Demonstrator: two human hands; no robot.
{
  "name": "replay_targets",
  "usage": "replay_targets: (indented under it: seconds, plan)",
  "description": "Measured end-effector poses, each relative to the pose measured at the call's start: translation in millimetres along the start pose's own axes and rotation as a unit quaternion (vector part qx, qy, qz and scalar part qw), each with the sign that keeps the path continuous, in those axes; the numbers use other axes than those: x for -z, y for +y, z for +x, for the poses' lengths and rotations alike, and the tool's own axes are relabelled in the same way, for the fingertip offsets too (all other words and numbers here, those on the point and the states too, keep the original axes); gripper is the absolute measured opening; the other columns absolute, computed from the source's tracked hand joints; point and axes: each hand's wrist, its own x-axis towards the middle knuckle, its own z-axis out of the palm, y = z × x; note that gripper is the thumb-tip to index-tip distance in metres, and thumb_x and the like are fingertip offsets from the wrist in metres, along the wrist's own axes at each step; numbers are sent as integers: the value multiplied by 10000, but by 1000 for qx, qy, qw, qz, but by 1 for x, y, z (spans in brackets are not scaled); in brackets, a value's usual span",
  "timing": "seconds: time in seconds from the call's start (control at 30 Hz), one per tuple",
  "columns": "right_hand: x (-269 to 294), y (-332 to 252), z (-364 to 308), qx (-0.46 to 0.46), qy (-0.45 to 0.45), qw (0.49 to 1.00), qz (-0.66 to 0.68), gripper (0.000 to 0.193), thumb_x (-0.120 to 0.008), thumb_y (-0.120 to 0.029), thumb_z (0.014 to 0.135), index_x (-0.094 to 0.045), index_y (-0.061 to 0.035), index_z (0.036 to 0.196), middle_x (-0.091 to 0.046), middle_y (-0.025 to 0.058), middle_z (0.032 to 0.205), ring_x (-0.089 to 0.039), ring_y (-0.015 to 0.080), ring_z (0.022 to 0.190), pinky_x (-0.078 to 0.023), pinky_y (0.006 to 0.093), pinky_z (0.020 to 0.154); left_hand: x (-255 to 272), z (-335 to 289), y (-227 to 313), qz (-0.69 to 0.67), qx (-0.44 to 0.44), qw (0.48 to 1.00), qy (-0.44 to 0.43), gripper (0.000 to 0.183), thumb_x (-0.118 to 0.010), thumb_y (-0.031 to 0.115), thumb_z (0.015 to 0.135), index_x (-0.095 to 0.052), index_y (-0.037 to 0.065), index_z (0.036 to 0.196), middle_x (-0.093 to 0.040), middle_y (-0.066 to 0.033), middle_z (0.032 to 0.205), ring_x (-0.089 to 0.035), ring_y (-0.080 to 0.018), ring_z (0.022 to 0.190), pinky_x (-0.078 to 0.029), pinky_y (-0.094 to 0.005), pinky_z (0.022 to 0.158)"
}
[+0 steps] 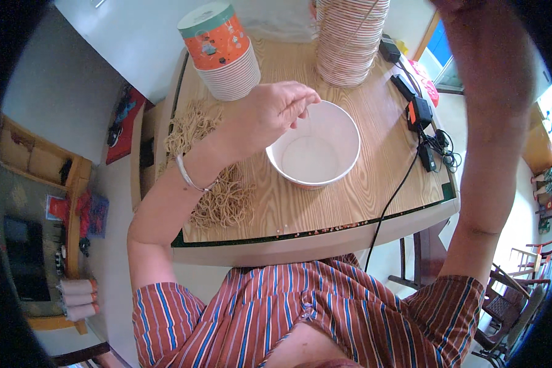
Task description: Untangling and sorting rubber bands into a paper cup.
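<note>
A white paper bucket [325,144] stands upright on the wood-patterned table, its open mouth facing up and its inside bare. Over its far left rim is my left hand [279,110], fingers bent and pressed together. Whether the fingertips pinch the rim or something thin, I cannot make out. My right arm reaches up along the right side and leaves the view at the top, so that hand is hidden. Left of the bucket, partly under my left forearm, lies a loose heap of beige, string-like strands [224,199].
A stack of nested paper buckets [227,73], topped by an orange and green one, stands at the far left. A taller stack [349,46] rises at the back. Black adapters [418,113] and cables line the right edge. Small crumbs [325,231] dot the near edge.
</note>
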Motion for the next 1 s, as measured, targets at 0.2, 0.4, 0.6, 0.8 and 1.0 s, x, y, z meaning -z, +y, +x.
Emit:
replay_targets:
  seconds: [0.2,0.4,0.6,0.8,1.0]
  plan:
    - [-8,43,-50,-217,-161,960,73,141,-632,-207,938,-618,-80,999,-521,-17,685,-440,49,541,-334,193,462,-25,-12,-34,135,-141,980,-43,259,-536,65,937,-629,1,1170,-641,-132,888,-643,-220,760,-543,-330,746]
    - [-19,94,-110,-327,-267,904,64,71,-637,-69,892,-623,-12,852,-547,-61,717,-495,13,701,-430,212,602,1,-14,-20,167,-92,972,-139,264,-560,32,894,-636,-2,1144,-649,-151,924,-650,-277,881,-517,-356,821]
    - [-27,134,-152,-391,-390,834,-4,52,-636,-54,869,-611,-13,851,-569,-23,726,-535,46,676,-452,230,610,30,-49,-25,70,20,997,10,187,-578,28,908,-646,-11,1078,-652,-98,932,-636,-182,887,-500,-322,777]
    - [-43,142,-160,-416,-426,803,-20,115,-637,-109,783,-658,-13,841,-679,119,736,-662,200,681,-532,354,665,-2,-96,-70,-162,203,958,120,153,-549,28,959,-631,-16,1080,-660,-41,997,-636,-113,913,-517,-261,827]
    - [-51,145,-161,-382,-438,811,-61,176,-649,-154,772,-677,-20,883,-697,177,822,-686,313,779,-538,400,741,-22,-105,-73,-254,211,937,111,197,-535,12,970,-598,-40,1149,-665,-71,1040,-645,-136,953,-536,-276,868]
